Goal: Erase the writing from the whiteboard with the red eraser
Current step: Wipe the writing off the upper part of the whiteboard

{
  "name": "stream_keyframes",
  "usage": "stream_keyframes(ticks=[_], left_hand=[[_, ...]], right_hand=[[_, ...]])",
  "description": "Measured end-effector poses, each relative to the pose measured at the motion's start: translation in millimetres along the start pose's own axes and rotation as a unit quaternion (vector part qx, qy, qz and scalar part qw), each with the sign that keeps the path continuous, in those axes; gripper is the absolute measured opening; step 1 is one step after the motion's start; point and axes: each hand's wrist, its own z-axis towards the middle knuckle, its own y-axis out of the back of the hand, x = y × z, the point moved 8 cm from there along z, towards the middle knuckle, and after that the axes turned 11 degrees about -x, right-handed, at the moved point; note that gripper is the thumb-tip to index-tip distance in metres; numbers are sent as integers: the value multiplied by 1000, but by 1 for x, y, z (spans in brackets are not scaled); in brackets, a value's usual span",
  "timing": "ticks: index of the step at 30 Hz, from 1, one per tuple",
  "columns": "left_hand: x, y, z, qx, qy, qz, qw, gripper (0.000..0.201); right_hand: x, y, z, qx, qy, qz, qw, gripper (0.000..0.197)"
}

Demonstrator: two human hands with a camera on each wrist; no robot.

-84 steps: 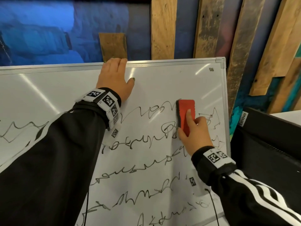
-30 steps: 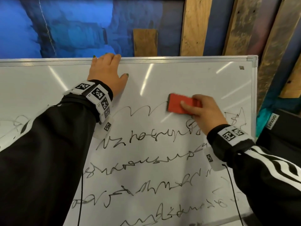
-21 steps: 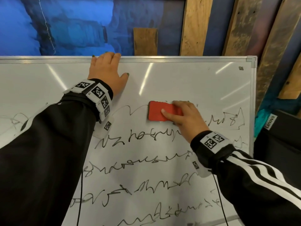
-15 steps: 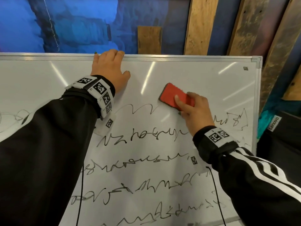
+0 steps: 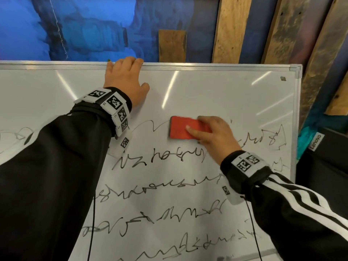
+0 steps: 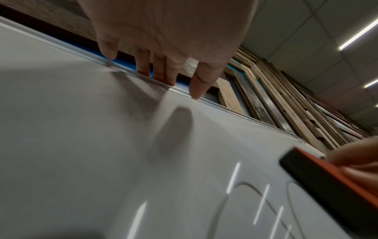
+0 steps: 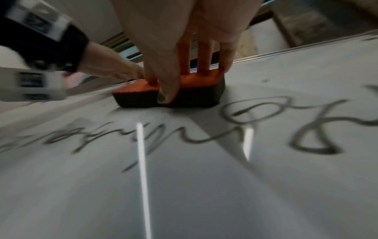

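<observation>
The whiteboard (image 5: 226,95) leans in front of me with several rows of black scribble. My right hand (image 5: 211,134) grips the red eraser (image 5: 180,129) and presses it flat on the top row. The thumb lies on the eraser's near side and the fingers over its back, as the right wrist view shows around the eraser (image 7: 194,97). Writing (image 5: 150,125) remains left of the eraser, and more writing (image 5: 263,138) right of the hand. My left hand (image 5: 124,76) holds the board's top edge, fingers hooked over the rim, thumb on the face.
A black Lenovo monitor (image 5: 329,166) stands just past the board's right edge. Upright wooden planks (image 5: 226,29) and a blue wall (image 5: 75,29) are behind the board. The board's upper band is blank white.
The eraser has swept back and forth over the top row, wiping its middle. Since half a second ago it came down and left and turned level. The left hand stayed put.
</observation>
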Motion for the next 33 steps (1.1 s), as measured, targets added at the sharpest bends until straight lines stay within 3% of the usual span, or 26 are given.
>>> stream_keyframes(ticks=[2, 5, 7, 9, 11, 12, 17, 19, 24, 26, 29, 30, 31, 33], left_hand=[[1, 1, 0, 4, -2, 1, 1000, 59], [1, 0, 0, 1, 1, -6, 1000, 59], [-1, -1, 1, -7, 5, -10, 1000, 59], [0, -2, 1, -13, 8, -4, 1000, 59], [1, -2, 0, -17, 10, -1, 1000, 59], [1, -2, 0, -18, 10, -3, 1000, 59], [0, -1, 1, -12, 11, -3, 1000, 60], [-1, -2, 0, -12, 13, -2, 1000, 61], [-1, -3, 0, -10, 19, 3, 1000, 60], [-1, -2, 2, 1, 14, 14, 1000, 59], [-1, 0, 3, 24, 8, 28, 999, 58], [-1, 0, 3, 31, 5, 34, 999, 58], [0, 1, 3, 38, 3, 38, 999, 57], [3, 1, 1, 47, 10, 36, 998, 56]], right_hand=[[-22, 32, 14, -66, -54, -32, 996, 35], [-52, 45, 14, -76, -143, -21, 987, 46], [-39, 39, 9, -69, -100, -35, 992, 51], [-34, 21, -6, -26, -98, 28, 994, 50], [-26, 18, -11, 21, -72, 31, 997, 43], [-36, 27, -11, 0, -81, 24, 996, 37], [-97, 53, -4, -102, -246, 47, 963, 47], [-74, 44, -5, -111, -240, 78, 961, 45], [-8, -6, -19, 36, -96, 68, 992, 44], [-21, 3, -12, 21, -100, 76, 992, 54], [-70, 57, 3, -127, -229, 76, 962, 46], [-77, 61, 4, -135, -276, 99, 946, 37], [-75, 58, 5, -149, -267, 122, 944, 30], [-59, 33, -1, -83, -220, 86, 968, 29]])
